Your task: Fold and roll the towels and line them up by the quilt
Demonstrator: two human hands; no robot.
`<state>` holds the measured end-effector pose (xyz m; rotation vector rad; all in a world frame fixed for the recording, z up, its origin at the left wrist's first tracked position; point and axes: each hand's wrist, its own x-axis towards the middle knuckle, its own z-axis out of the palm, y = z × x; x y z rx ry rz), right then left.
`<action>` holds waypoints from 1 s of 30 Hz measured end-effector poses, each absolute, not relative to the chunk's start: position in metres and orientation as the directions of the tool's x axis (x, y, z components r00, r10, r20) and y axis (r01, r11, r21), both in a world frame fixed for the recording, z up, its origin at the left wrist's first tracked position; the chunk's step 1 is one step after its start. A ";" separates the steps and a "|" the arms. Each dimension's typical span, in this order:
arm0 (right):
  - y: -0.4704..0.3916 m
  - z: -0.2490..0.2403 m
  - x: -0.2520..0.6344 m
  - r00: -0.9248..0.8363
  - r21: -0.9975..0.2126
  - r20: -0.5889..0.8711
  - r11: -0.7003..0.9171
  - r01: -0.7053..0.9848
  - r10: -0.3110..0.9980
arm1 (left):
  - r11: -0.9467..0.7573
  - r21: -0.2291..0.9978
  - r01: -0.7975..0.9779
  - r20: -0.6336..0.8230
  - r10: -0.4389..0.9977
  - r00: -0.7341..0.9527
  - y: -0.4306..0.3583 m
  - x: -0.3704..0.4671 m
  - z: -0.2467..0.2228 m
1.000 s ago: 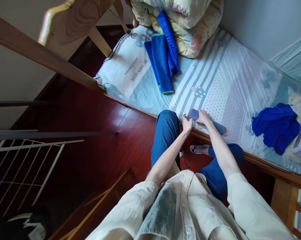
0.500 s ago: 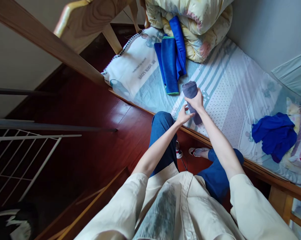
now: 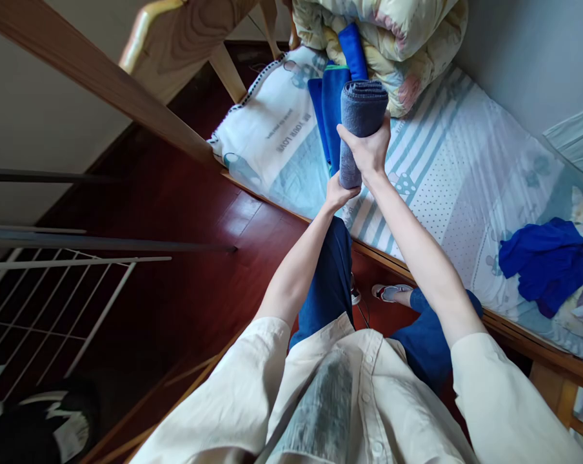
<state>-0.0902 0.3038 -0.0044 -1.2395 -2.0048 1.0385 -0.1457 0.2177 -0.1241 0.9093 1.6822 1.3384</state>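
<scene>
We have just lifted the rolled grey-blue cloth (image 3: 362, 115) higher above the bed (image 3: 431, 193), our right hand (image 3: 375, 149) gripping its middle and our left hand (image 3: 337, 194) its lower end, so it seems fully supported by our grip.

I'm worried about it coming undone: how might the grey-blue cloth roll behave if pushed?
The cloth roll would probably roll sideways, given its rounded shape. It may loosen, since no tie shows around it. Its fuzzy-looking surface suggests it isn't very slippery.
</scene>
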 end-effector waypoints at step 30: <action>0.290 -0.013 -0.091 -0.435 -0.807 -0.065 0.209 0.552 0.898 | 0.359 0.932 0.046 -0.289 0.815 -0.502 0.221 -0.155 -0.123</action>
